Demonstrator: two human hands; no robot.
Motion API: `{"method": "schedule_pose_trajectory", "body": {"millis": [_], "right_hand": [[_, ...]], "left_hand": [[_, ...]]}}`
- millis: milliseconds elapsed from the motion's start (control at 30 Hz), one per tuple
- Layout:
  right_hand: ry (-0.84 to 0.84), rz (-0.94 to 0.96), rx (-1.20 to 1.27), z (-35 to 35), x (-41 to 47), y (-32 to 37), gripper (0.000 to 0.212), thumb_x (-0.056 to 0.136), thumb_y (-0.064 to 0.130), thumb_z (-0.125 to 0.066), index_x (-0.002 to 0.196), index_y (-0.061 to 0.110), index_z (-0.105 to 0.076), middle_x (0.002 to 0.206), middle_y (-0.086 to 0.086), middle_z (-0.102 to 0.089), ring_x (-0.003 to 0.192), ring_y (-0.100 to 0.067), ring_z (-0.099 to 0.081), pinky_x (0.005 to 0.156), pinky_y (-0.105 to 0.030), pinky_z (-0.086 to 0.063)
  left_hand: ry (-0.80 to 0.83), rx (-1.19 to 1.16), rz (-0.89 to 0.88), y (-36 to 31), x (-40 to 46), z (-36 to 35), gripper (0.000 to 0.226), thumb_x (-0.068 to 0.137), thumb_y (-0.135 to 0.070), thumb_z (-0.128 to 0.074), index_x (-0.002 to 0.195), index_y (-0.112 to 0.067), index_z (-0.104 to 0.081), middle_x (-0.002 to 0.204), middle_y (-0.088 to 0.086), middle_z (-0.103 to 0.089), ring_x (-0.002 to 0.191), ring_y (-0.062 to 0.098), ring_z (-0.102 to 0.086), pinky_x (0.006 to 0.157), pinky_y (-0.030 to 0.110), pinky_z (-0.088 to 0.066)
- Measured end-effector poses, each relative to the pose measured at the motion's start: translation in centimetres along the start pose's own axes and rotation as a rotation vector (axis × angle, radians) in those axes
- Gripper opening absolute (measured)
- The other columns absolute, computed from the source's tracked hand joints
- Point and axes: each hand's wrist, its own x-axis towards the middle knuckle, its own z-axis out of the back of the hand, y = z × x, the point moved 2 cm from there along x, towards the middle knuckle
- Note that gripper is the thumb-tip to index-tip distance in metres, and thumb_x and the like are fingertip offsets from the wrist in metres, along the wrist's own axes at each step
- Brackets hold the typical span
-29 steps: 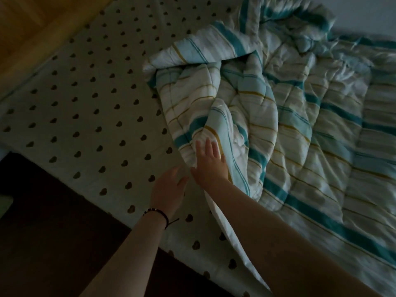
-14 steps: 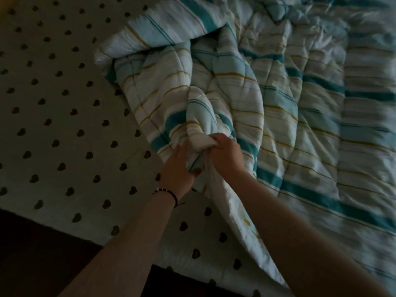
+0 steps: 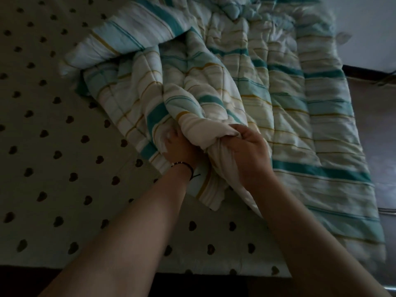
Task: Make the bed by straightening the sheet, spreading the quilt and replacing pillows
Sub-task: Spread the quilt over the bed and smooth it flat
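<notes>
A quilt [image 3: 289, 108] with white, teal and yellow stripes lies crumpled over the right half of the bed. Under it a pale sheet [image 3: 53, 146] printed with dark hearts covers the mattress and shows bare on the left and near side. Both hands grip a bunched fold of the quilt near the middle of the view. My left hand [image 3: 179, 150], a dark cord on its wrist, is partly buried in the fabric. My right hand [image 3: 249, 154] is curled round the white twisted fold. No pillow is in view.
The bed's near edge runs along the bottom, with dark floor [image 3: 25, 281] below it. A dark floor strip [image 3: 383, 146] lies past the quilt on the right. A pale wall [image 3: 368, 22] shows at the top right.
Both hands went from lying flat at the quilt's edge to gripping a bunched fold. The fold has been gathered and pulled nearer, and the view has shifted right.
</notes>
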Motion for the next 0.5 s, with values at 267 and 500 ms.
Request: {"method": "schedule_pose_trajectory", "body": {"millis": [267,500], "right_hand": [[-0.159,0.050,-0.244,-4.2,-4.6,-0.1,0.018,0.092,0.018,-0.065,0.083,0.033,-0.066,0.076,0.012,-0.064,0.072,-0.006,-0.059,0.059,-0.014,-0.044],[0.100,-0.029,-0.557,-10.8,-7.5,-3.4,0.004,0.093,0.024,-0.062,0.093,0.028,-0.064,0.087,0.003,-0.065,0.081,-0.018,-0.060,0.070,-0.033,-0.049]], "left_hand": [[-0.293,-0.218,-0.180,8.5,-1.9,13.8,0.029,0.096,-0.019,-0.044,0.109,-0.004,-0.064,0.105,0.016,-0.066,0.097,0.032,-0.061,0.076,0.033,-0.044],[-0.223,-0.460,-0.108,10.9,-2.6,24.6,0.026,0.099,-0.014,-0.036,0.108,-0.005,-0.059,0.101,0.011,-0.058,0.091,0.021,-0.052,0.074,0.024,-0.034]]}}
